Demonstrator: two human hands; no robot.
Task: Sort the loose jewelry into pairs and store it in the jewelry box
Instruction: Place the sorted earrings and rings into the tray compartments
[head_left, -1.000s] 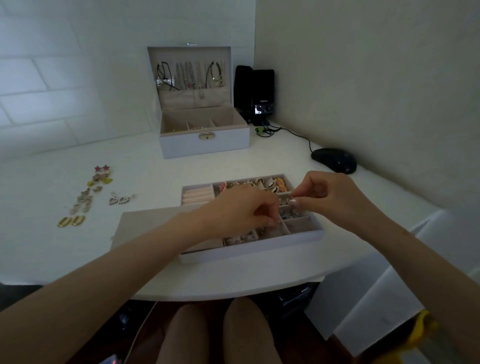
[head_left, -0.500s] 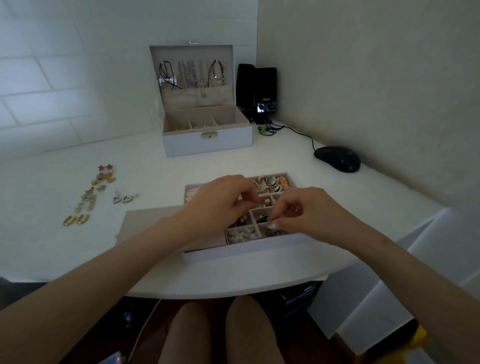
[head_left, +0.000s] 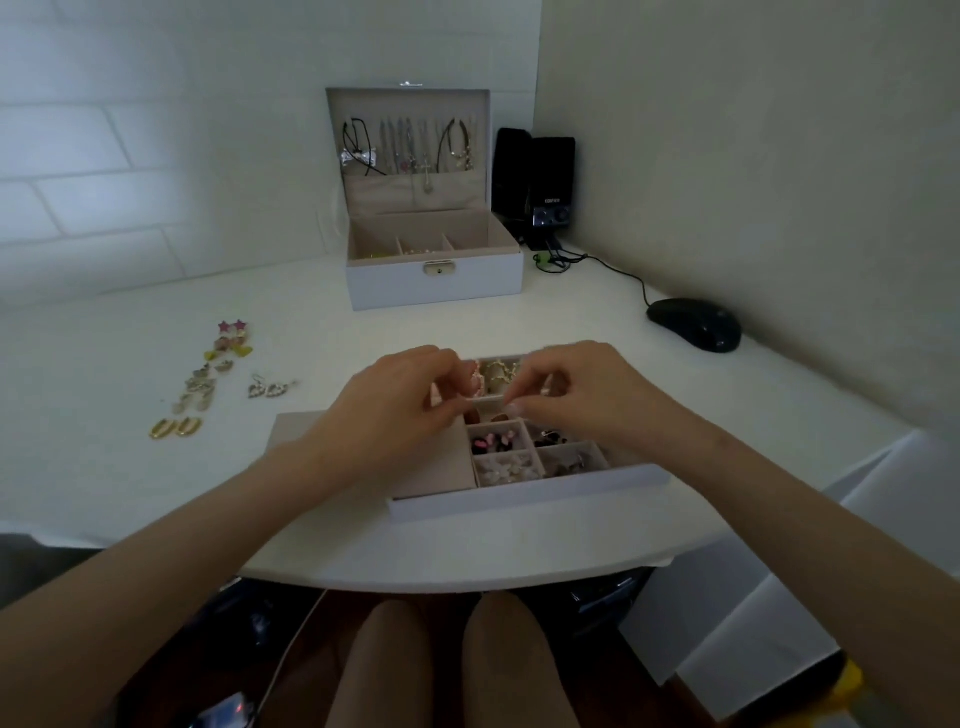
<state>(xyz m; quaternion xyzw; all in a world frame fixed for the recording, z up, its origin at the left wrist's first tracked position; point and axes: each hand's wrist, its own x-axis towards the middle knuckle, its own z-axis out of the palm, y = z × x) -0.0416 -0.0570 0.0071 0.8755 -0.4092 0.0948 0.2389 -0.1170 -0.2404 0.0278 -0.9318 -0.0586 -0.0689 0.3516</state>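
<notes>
removable tray (head_left: 519, 499) out on the table (head_left: 519, 561), near the front edge, likely for close reach while sorting. jewelry box (head_left: 436, 288) well behind, lid up, necklaces hung inside the lid. paired earrings (head_left: 208, 384) in a column far left, apparently matched and waiting for storage. left hand (head_left: 395, 410) and right hand (head_left: 587, 400) palm-down over the tray's far compartments, fingers curled, tips nearly meeting above a divider. pinch pose on both; cannot tell whether any piece sits between the tips, too small. forearms angled in from either side.
</notes>
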